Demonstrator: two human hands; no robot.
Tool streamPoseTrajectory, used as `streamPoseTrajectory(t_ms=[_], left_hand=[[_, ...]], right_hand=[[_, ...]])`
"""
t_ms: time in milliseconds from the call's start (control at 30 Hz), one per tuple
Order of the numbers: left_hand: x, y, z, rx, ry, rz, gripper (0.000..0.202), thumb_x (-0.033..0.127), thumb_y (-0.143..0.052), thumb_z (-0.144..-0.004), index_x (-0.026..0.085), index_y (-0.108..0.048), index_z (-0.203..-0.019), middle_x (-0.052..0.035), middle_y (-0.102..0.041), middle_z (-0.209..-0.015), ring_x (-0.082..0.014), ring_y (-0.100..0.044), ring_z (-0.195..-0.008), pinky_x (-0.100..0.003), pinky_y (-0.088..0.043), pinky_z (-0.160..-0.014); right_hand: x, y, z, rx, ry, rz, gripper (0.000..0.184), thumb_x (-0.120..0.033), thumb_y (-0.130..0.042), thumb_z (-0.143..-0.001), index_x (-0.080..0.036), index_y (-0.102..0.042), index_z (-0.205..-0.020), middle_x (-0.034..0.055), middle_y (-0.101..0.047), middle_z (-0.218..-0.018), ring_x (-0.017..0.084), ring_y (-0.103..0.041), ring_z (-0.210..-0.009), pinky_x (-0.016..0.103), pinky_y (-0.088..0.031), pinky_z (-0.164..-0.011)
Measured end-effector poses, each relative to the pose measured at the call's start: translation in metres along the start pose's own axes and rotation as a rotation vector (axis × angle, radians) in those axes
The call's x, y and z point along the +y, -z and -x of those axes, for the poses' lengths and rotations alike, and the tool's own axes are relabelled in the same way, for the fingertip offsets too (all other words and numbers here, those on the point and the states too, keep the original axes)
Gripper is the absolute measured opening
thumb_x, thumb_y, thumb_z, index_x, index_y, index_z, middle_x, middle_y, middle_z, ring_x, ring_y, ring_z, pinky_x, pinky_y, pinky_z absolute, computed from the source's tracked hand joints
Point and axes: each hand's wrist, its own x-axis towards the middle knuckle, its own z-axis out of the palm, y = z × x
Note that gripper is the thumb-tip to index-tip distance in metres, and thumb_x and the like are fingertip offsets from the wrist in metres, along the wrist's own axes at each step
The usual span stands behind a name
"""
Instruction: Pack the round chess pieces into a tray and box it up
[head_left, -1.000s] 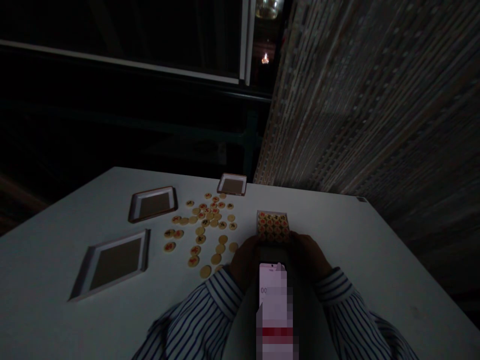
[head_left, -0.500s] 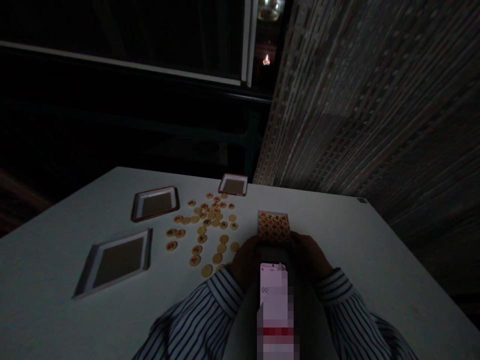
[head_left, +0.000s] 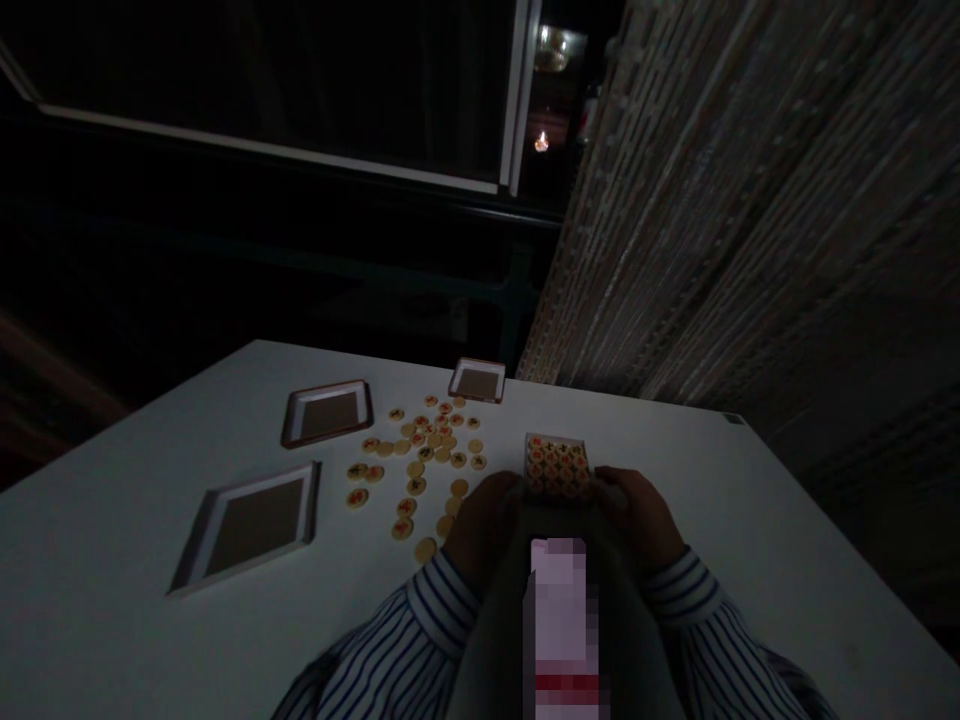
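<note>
A small box (head_left: 574, 440) with a pale rim is packed with rows of round Chinese chess pieces (head_left: 556, 470), marked in red and black. My left hand (head_left: 480, 525) is closed at the box's left side. My right hand (head_left: 643, 515) grips the opposite side, its fingertips at the near right corner. Dim light hides most of the fingers and the box's near wall. Loose Chinese chess pieces (head_left: 406, 507) are scattered left of the box, some face up with characters, others plain side up. My left hand covers part of the nearest ones.
Three shallow rectangular trays or lids lie on the white table (head_left: 112, 560): a large one (head_left: 259, 525) at left, a brown-rimmed one (head_left: 328, 415) behind it, and a smaller one (head_left: 478, 383) at the far edge. A lit phone (head_left: 559, 610) is below my hands. A string curtain (head_left: 675, 200) hangs beyond.
The view has shifted, so the whole scene sits slightly lower and further right. Both hands stay at the box, and the loose pieces keep their layout.
</note>
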Motion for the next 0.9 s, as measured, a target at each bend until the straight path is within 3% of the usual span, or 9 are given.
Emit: streamPoseTrajectory(t_ms=[167, 333, 433, 600, 733, 900], left_hand=[[-0.007, 0.028, -0.007, 0.003, -0.016, -0.079, 0.027, 0.022, -0.043, -0.08, 0.016, -0.059, -0.1, -0.0093, -0.063, -0.104, -0.0189, -0.058, -0.096, -0.035, -0.046, -0.087], [-0.017, 0.063, -0.018, 0.045, 0.028, -0.146, 0.028, 0.026, -0.041, -0.081, 0.015, -0.06, -0.099, -0.0087, -0.064, -0.102, -0.0184, -0.057, -0.097, -0.034, -0.044, -0.088], [-0.032, 0.083, -0.028, 0.093, 0.081, -0.167, 0.034, 0.032, -0.043, -0.08, 0.015, -0.06, -0.103, -0.0091, -0.062, -0.107, -0.0196, -0.056, -0.101, -0.035, -0.043, -0.09], [-0.055, 0.112, -0.05, 0.139, 0.187, -0.213, 0.04, 0.036, -0.042, -0.079, 0.012, -0.058, -0.108, -0.011, -0.061, -0.11, -0.0207, -0.055, -0.103, -0.033, -0.042, -0.091], [-0.063, 0.127, -0.068, 0.121, 0.25, -0.269, 0.042, 0.032, -0.043, -0.078, 0.011, -0.056, -0.112, -0.0119, -0.062, -0.11, -0.0203, -0.057, -0.101, -0.031, -0.043, -0.089], [-0.074, 0.13, -0.086, 0.091, 0.267, -0.385, 0.04, 0.026, -0.042, -0.079, 0.011, -0.055, -0.113, -0.0115, -0.061, -0.112, -0.0199, -0.056, -0.103, -0.03, -0.041, -0.09]], right_hand=[[-0.014, 0.004, -0.025, -0.056, 0.132, 0.039, 0.023, -0.027, -0.046, -0.081, -0.017, -0.06, -0.096, 0.0085, -0.065, -0.092, 0.02, -0.058, -0.085, 0.034, -0.045, -0.074], [-0.042, 0.002, -0.059, -0.211, 0.179, 0.105, 0.02, -0.025, -0.049, -0.079, -0.019, -0.062, -0.092, 0.0075, -0.066, -0.09, 0.02, -0.058, -0.083, 0.031, -0.043, -0.072], [-0.06, -0.006, -0.082, -0.306, 0.219, 0.105, 0.022, -0.024, -0.045, -0.082, -0.018, -0.063, -0.093, 0.007, -0.066, -0.092, 0.019, -0.058, -0.084, 0.031, -0.043, -0.074], [-0.079, -0.028, -0.119, -0.35, 0.278, 0.062, 0.026, -0.023, -0.044, -0.082, -0.016, -0.062, -0.099, 0.0073, -0.064, -0.101, 0.019, -0.055, -0.095, 0.031, -0.04, -0.084], [-0.092, -0.047, -0.146, -0.411, 0.292, 0.048, 0.03, -0.024, -0.043, -0.081, -0.016, -0.061, -0.104, 0.0072, -0.063, -0.105, 0.018, -0.054, -0.098, 0.029, -0.038, -0.086], [-0.11, -0.069, -0.174, -0.518, 0.29, 0.11, 0.031, -0.025, -0.042, -0.081, -0.019, -0.06, -0.106, 0.0071, -0.062, -0.108, 0.019, -0.054, -0.1, 0.027, -0.037, -0.083]])
